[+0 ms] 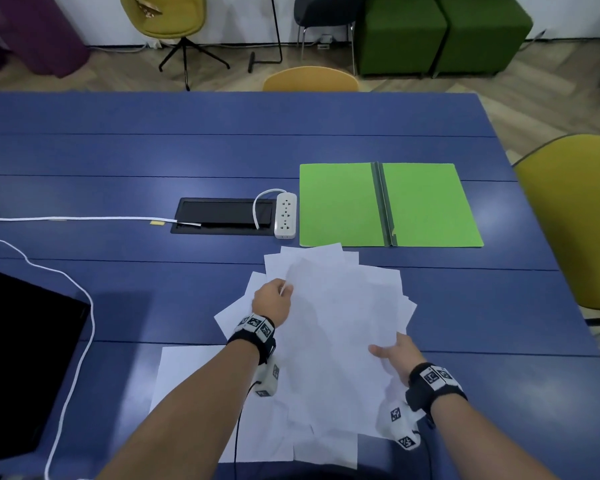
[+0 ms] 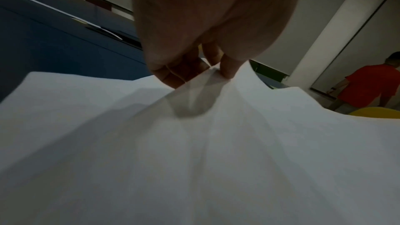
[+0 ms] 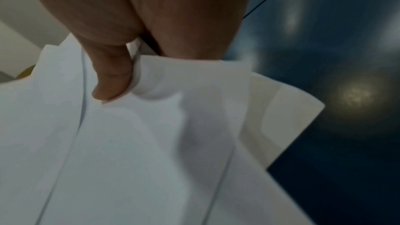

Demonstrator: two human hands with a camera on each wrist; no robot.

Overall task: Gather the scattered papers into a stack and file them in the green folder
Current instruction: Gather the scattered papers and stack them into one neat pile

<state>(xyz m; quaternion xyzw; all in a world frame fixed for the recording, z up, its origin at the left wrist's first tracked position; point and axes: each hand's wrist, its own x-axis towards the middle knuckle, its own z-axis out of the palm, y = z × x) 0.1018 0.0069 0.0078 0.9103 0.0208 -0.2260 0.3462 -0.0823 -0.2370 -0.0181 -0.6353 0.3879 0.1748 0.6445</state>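
Several white papers (image 1: 340, 327) lie fanned and overlapping on the blue table (image 1: 118, 154), some lifted between my hands. My left hand (image 1: 274, 299) pinches the left edge of the bundle; its fingers (image 2: 173, 76) curl over the sheets (image 2: 194, 151). At the bundle's right corner my right hand (image 1: 394, 355) holds the sheets, the thumb (image 3: 112, 81) pressing on top of the papers (image 3: 140, 151). More sheets (image 1: 194, 379) lie flat under my left forearm. The green folder (image 1: 340, 206) lies open and flat just beyond the papers.
A white power strip (image 1: 285, 215) and a black cable hatch (image 1: 222, 216) sit left of the folder. A white cord (image 1: 70, 292) runs past a dark screen (image 1: 21, 358) at the left. A yellow chair (image 1: 575, 220) stands at the table's right edge.
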